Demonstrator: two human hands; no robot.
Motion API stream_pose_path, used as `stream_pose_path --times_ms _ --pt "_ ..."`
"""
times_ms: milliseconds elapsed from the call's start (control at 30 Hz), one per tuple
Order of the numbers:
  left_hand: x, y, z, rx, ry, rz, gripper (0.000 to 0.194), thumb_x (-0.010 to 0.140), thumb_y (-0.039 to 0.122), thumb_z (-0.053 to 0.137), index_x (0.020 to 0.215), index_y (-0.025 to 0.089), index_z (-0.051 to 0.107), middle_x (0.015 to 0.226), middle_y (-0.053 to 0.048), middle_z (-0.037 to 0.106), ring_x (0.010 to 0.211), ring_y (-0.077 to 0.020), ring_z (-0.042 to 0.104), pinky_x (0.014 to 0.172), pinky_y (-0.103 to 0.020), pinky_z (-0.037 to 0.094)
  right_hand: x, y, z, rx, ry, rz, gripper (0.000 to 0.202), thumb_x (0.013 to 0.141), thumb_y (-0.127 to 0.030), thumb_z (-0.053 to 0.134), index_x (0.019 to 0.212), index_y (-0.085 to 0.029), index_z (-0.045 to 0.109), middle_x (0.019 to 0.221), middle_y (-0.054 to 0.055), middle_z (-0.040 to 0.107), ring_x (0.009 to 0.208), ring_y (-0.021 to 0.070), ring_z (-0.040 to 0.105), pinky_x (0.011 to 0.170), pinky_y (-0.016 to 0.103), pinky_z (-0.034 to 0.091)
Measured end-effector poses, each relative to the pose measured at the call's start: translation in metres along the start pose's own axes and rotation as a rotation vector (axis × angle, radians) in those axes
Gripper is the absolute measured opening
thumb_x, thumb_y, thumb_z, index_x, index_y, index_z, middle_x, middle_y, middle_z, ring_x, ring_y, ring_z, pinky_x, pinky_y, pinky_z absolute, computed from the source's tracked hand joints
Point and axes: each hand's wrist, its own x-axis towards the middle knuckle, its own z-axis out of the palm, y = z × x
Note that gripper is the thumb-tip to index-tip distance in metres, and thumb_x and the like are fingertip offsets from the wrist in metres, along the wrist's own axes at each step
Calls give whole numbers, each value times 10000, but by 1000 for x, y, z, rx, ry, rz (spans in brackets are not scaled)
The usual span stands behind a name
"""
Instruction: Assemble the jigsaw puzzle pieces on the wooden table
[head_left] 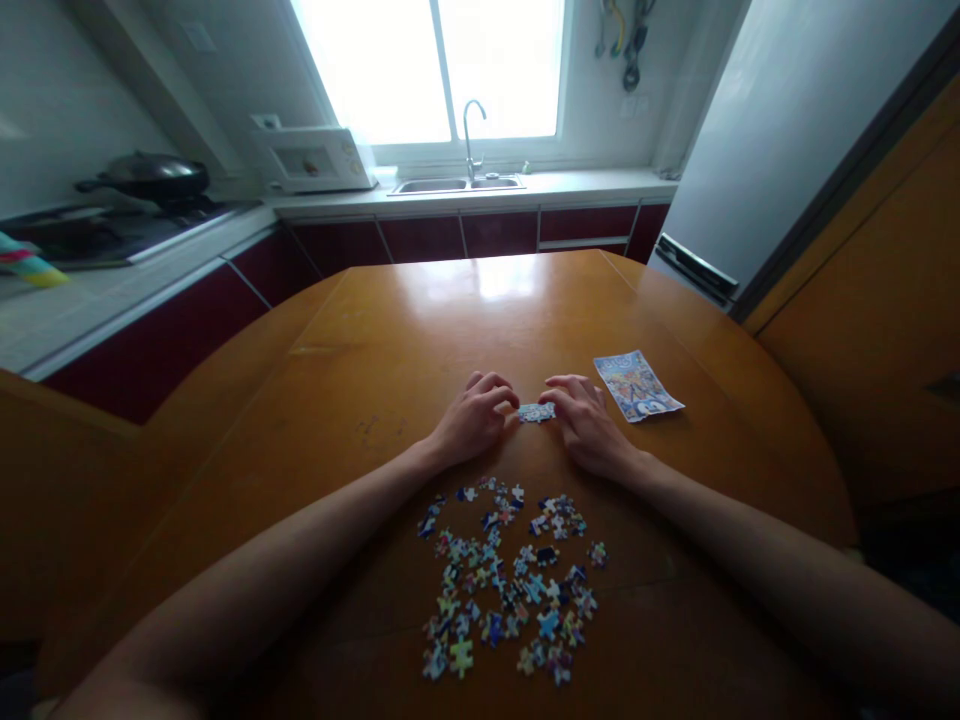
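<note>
A small joined strip of jigsaw puzzle pieces (535, 412), pale blue and white, lies flat on the wooden table. My left hand (478, 418) is closed at the strip's left end, its curled fingers touching that edge. At the other end, my right hand (589, 425) has its bent fingers and thumb on the right edge. The fingertips hide both ends of the strip. Nearer to me, between my forearms, many loose jigsaw puzzle pieces (491, 577) are scattered in mixed colours. A creased picture sheet (637, 386) with a colourful printed scene lies to the right of my right hand.
The wooden table (360, 350) has rounded sides. Beyond it are a counter with a sink (431, 186), a faucet (469, 140) and a white microwave (315, 160). A lidded pan (154, 177) stands on the stove at left; a refrigerator (772, 130) is at right.
</note>
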Motion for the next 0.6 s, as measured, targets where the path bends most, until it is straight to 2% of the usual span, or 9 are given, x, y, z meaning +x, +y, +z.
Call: stream_pose_path --times_ms 200,433,533,600 --pt "-1 -2 1 3 -34 44 493 745 -90 518 916 287 786 1065 -25 646 992 -221 495 894 -374 502 -1 -2 0 -36 -84 -82 282 973 -176 523 1144 -296 713 1399 87 544 1342 299 403 1103 549 330" --pt "-1 -2 0 -20 -45 29 496 737 -99 513 928 276 776 1072 -21 647 1013 -217 501 931 -378 492 -2 -2 2 -39 -114 -103 268 992 -197 505 1142 -291 706 1381 87 559 1339 293 404 1103 558 325" --pt "0 -3 0 -39 -2 -3 417 746 -83 523 924 227 738 1020 -28 653 1002 -211 517 930 -365 483 -1 -2 1 15 -28 -65 281 977 -148 478 1128 -266 684 1346 91 579 1304 277 440 1087 520 355" --pt "1 -3 1 -44 32 -33 316 775 -50 540 856 205 708 965 -31 652 975 -206 530 906 -354 483 1 -1 1 60 67 14 280 959 -111 456 1051 -245 684 1241 92 625 1225 269 495 1043 486 393"
